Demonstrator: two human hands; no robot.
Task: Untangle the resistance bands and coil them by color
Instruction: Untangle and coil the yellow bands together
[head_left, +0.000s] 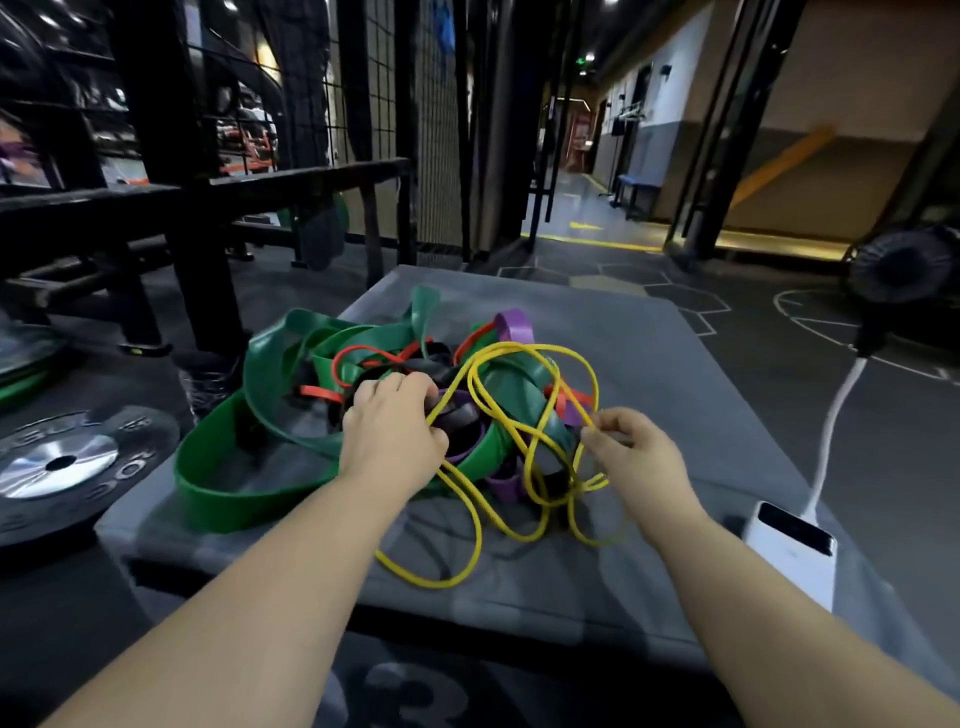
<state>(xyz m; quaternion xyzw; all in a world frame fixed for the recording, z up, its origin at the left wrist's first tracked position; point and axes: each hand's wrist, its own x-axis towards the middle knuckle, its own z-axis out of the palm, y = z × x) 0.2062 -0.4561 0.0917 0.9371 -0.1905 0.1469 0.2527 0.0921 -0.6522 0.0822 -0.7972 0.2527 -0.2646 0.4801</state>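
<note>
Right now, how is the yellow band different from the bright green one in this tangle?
The yellow band is a thin cord; the bright green band is a wide flat strap. The yellow band loops over the pile's top and spills toward the near edge of the mat; the bright green band lies along the pile's left side. The right hand pinches the yellow band, not the bright green band. Both are caught in the same tangle.

Dim gym, ceiling spotlights, wide-angle edge warp, soft blur
</note>
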